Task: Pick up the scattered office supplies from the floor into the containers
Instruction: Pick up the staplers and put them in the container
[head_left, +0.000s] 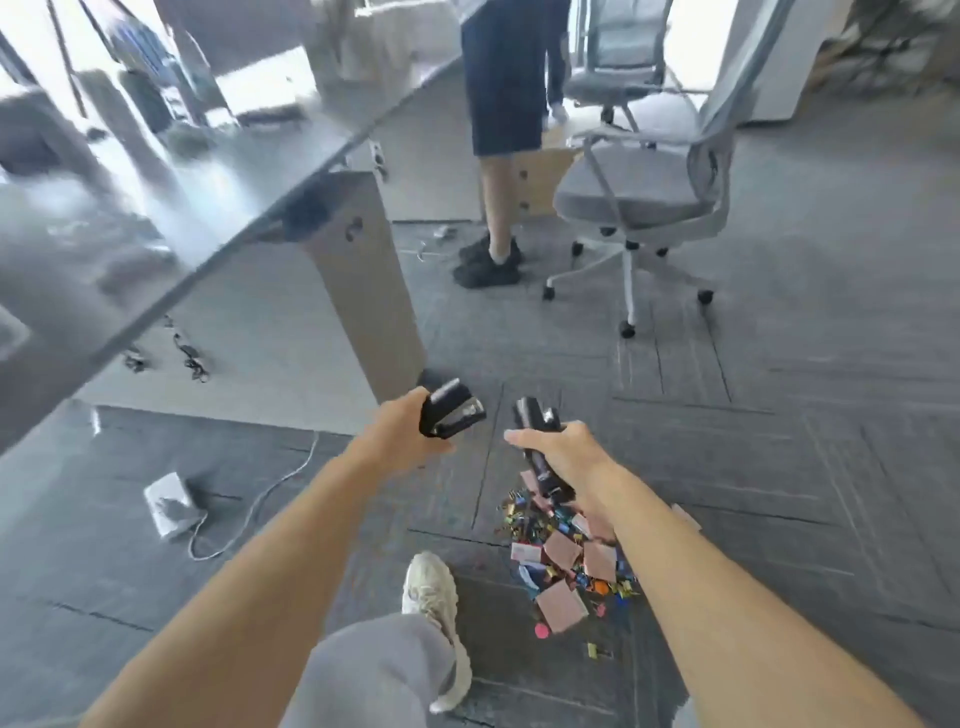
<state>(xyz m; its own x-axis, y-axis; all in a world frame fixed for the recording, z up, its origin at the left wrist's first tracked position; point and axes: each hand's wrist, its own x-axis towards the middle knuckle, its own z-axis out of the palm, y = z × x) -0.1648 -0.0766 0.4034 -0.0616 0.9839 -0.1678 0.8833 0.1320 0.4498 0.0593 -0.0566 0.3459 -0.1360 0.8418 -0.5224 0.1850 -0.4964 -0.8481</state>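
Carry both level w/ firm grips; no containers in view, so find them first. Left hand (402, 434) curls round black stapler (453, 409), up-left of the clip & note pile (566, 561); right hand (563, 457) wraps a 2nd black stapler-like tool (535, 431) just above pile.

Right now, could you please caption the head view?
Left hand grips a black stapler, right hand a second stapler, above clips and notes on carpet.
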